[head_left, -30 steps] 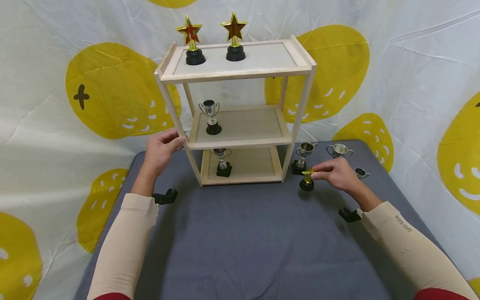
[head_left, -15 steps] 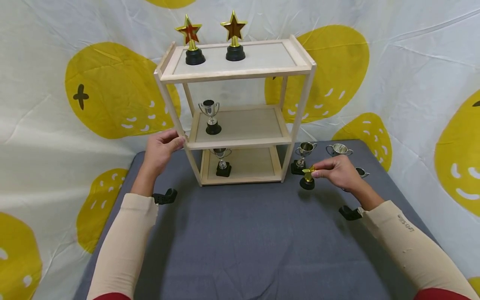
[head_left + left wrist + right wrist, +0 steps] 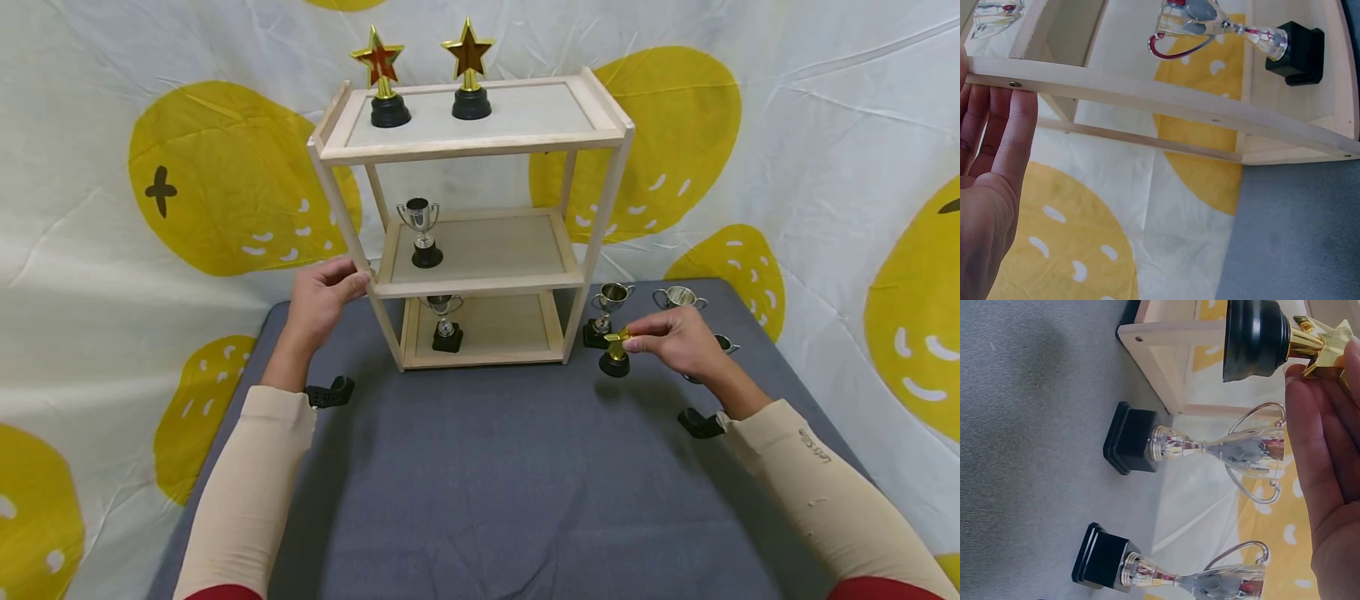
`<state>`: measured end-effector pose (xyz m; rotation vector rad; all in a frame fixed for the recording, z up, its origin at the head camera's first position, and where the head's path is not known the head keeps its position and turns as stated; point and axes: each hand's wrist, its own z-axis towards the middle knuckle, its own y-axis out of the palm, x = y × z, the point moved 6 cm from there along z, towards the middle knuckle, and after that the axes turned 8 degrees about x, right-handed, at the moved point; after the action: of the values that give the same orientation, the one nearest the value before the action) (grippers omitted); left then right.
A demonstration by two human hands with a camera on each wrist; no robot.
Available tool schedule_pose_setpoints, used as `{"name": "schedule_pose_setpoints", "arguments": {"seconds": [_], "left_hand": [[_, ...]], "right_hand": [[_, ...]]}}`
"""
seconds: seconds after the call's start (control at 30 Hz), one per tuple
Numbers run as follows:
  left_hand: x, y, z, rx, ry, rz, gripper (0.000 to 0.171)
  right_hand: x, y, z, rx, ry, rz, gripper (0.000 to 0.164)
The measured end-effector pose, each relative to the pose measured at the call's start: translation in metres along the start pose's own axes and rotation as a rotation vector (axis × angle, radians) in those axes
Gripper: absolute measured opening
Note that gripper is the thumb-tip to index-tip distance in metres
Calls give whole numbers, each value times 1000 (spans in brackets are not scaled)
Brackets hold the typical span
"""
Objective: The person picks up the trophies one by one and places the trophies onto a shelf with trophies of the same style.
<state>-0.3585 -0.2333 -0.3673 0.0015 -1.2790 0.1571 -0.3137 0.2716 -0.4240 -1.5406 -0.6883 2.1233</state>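
Where the forearms enter, the right sleeve [image 3: 813,483] bears small dark lettering that appears to read "LetsSlim"; the left sleeve [image 3: 243,475] shows none. The right hand [image 3: 678,343] pinches a gold star trophy [image 3: 615,360] by its star, black base down, above the grey tablecloth [image 3: 480,467]. Compared with one second earlier, this hand has shifted slightly and covers more of the small cup [image 3: 724,342] beside it. The left hand [image 3: 318,304] has kept its place, gripping the near left post of the wooden shelf [image 3: 480,290]. Just beyond the right hand stand a silver cup [image 3: 606,310] and a wide cup [image 3: 680,298]. To the right of the left hand, the shelf holds a lower cup [image 3: 446,332] and a middle cup [image 3: 423,237]. Above both hands, two star trophies [image 3: 470,81] occupy the top board. A yellow-patterned curtain [image 3: 247,167] hangs behind.
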Motion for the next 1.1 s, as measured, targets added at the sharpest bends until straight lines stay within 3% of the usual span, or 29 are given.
{"name": "schedule_pose_setpoints", "arguments": {"seconds": [0.57, 0.83, 1.1], "left_hand": [[2, 1, 0, -1, -16, -5, 37], [1, 1, 0, 3, -13, -57, 23], [-1, 0, 1, 4, -10, -82, 22]], "right_hand": [[-13, -1, 6, 6, -30, -11, 19], [-20, -3, 7, 12, -53, -18, 19], [-26, -3, 9, 19, -88, -19, 17]]}}
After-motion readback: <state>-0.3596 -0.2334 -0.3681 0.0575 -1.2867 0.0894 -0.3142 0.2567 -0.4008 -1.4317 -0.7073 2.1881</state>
